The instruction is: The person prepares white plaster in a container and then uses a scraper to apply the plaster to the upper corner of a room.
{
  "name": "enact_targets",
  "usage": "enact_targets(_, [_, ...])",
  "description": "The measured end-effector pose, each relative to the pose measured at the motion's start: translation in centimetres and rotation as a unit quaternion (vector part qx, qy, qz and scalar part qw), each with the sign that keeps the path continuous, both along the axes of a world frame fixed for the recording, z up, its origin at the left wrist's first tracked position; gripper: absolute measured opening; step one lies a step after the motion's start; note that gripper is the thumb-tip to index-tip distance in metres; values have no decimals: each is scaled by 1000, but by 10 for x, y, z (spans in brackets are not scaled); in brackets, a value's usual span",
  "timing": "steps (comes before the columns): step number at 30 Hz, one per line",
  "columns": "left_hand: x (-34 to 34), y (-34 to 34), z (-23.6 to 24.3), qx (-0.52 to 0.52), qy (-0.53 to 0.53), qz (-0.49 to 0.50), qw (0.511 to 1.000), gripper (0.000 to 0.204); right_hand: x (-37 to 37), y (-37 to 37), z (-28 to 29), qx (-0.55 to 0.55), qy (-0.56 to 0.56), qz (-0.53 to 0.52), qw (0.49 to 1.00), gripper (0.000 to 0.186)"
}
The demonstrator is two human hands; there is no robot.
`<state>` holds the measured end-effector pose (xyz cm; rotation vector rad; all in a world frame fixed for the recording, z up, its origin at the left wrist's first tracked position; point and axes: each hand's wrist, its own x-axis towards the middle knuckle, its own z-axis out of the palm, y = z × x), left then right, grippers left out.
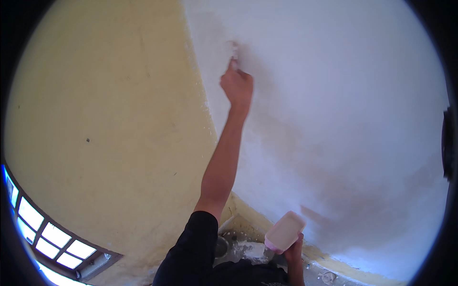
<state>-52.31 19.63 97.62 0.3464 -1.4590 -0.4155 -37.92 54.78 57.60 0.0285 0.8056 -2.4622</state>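
My left hand (236, 86), at the end of an outstretched arm, is closed around a small pale paintbrush (234, 48). One finger lies along its handle, and its blurred head meets the upper part of the white wall (334, 86). Down at the lower right, my right hand (294, 249) grips the side of a pinkish rectangular tub (286, 229). The tub is tilted, and a pale, smooth surface shows inside it. Darker, damp-looking patches run across the white wall, below and to the right of the brush.
A yellow wall (119, 95) meets the white one along a corner at left of centre. A brown-framed window (56, 236) sits at the lower left. On the white-spattered floor (250, 249) stands a dark round container (222, 247). Something dark (447, 143) juts in at the right rim.
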Motion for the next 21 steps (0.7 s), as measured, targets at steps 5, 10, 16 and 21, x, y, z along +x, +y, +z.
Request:
enact_targets(5, [40,87,-16,-38,-37,-169,984,37,-14,9,-22,23,2,-6,1000,55])
enact_targets(10, [58,67,-30,-51,-11,-213,976,31,-12,8,-23,21,-11,-18,1000,55])
enact_targets(16, [2,-29,22,-61,32,-46,997,41,-11,2,-6,25,42,33,998,55])
enact_targets(21, [-28,-25,-15,-118,-56,-38,991,52,-12,4,-15,25,36,0,999,55])
